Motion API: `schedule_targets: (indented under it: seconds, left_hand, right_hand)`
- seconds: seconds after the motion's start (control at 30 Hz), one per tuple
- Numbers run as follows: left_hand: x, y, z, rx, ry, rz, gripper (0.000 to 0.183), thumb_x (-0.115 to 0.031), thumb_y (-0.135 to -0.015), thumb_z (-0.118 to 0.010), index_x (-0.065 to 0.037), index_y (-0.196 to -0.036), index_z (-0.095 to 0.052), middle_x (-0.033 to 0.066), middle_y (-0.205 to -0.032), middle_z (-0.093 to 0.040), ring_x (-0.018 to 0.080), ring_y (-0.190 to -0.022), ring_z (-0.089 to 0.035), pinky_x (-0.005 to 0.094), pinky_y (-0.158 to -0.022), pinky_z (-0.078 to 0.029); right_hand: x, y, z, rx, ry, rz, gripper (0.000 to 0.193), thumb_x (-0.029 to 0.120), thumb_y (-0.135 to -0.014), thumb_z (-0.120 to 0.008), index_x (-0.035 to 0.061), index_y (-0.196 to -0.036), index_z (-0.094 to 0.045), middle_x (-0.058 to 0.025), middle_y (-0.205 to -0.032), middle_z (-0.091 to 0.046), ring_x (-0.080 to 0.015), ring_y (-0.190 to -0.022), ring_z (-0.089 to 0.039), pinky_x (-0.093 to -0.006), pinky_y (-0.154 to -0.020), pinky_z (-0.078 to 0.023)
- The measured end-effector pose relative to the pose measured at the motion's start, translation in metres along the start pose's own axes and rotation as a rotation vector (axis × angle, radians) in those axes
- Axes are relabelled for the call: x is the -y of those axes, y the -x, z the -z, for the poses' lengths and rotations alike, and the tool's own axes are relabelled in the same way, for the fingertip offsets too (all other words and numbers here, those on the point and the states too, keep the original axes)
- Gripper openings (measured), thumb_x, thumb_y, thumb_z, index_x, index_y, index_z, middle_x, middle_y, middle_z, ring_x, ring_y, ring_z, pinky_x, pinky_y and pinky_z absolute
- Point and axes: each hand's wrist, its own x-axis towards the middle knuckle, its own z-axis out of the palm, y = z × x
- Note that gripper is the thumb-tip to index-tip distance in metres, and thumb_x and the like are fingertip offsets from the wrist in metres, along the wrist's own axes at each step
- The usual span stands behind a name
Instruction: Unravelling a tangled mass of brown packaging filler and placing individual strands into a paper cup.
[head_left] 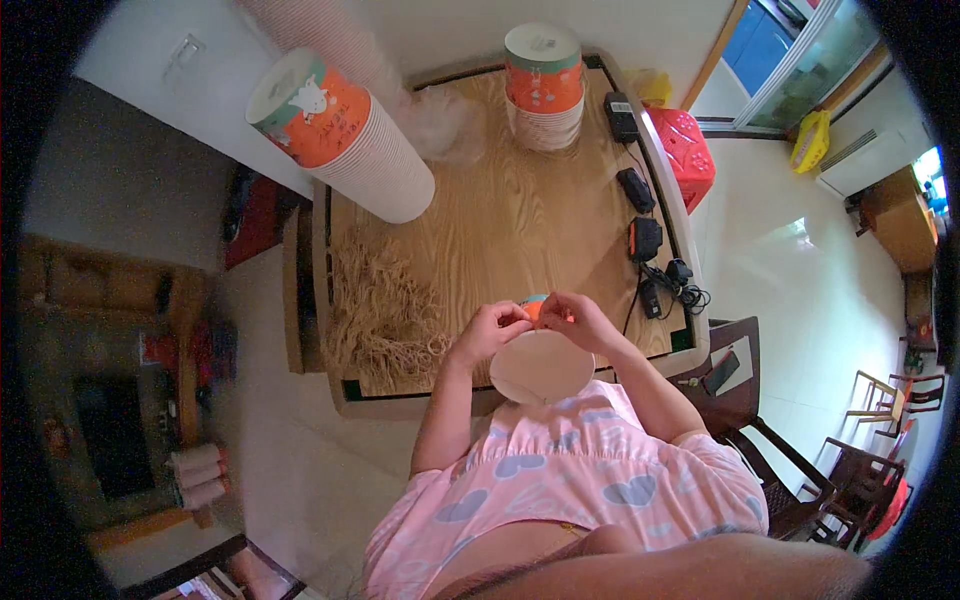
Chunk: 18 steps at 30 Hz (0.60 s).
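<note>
A wooden table [530,225] spreads beyond the fingers [514,318], a tall stack of tubs [340,140] farther off to their left, brown strands [385,315] nearer on that side. One paper tub [541,366] sits right at the fingers, mouth on their near side, long axis running away. Left hand [490,332] and right hand [580,320] are equally near, fingertips bent almost together at its wall; whether they pinch anything, I cannot tell.

Hands [492,330] close together, fingers [515,322] curled inward, bare forearms [448,405] slanting toward each other
</note>
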Motion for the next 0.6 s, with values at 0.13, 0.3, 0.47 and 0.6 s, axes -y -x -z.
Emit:
schedule_targets:
  seconds: [0.13, 0.3, 0.47, 0.6]
  left_hand:
    - [0.009, 0.002, -0.002, -0.102, -0.075, -0.006, 0.009, -0.01, -0.078, -0.061, -0.002, -0.082, -0.059, -0.0003, -0.075, -0.059, 0.0063, -0.069, -0.054, 0.0213, -0.062, -0.044]
    - [0.004, 0.004, -0.01, -0.233, -0.19, -0.079, 0.012, -0.011, -0.074, -0.064, 0.0, -0.076, -0.06, 0.0016, -0.066, -0.058, 0.0055, -0.059, -0.051, 0.0223, -0.056, -0.043]
    - [-0.004, 0.006, -0.011, -0.154, -0.268, 0.026, 0.009, -0.009, -0.076, -0.062, -0.001, -0.078, -0.059, 0.0004, -0.073, -0.059, 0.0064, -0.066, -0.052, 0.0214, -0.06, -0.044]
    - [0.001, 0.003, -0.01, -0.15, -0.16, 0.002, 0.008, -0.008, -0.077, -0.062, -0.001, -0.079, -0.059, 0.001, -0.074, -0.059, 0.0064, -0.067, -0.053, 0.0215, -0.061, -0.044]
  right_hand:
    - [0.0, 0.012, -0.004, -0.145, 0.231, 0.225, 0.013, 0.011, -0.074, -0.063, 0.0045, -0.081, -0.054, -0.0042, -0.073, -0.053, -0.0158, -0.068, -0.051, -0.027, -0.06, -0.042]
    - [-0.001, 0.017, -0.004, -0.1, 0.474, 0.414, 0.018, 0.007, -0.07, -0.063, 0.0049, -0.084, -0.052, -0.0094, -0.078, -0.051, -0.0264, -0.072, -0.05, -0.0332, -0.061, -0.043]
    - [0.012, 0.022, -0.01, -0.147, 0.482, 0.295, 0.018, 0.007, -0.069, -0.062, 0.006, -0.085, -0.052, -0.0099, -0.077, -0.05, -0.0273, -0.072, -0.051, -0.0356, -0.063, -0.044]
    - [0.006, 0.016, -0.012, -0.214, 0.563, 0.423, 0.018, 0.007, -0.069, -0.062, 0.0072, -0.085, -0.054, -0.0098, -0.077, -0.05, -0.0278, -0.073, -0.051, -0.0359, -0.063, -0.044]
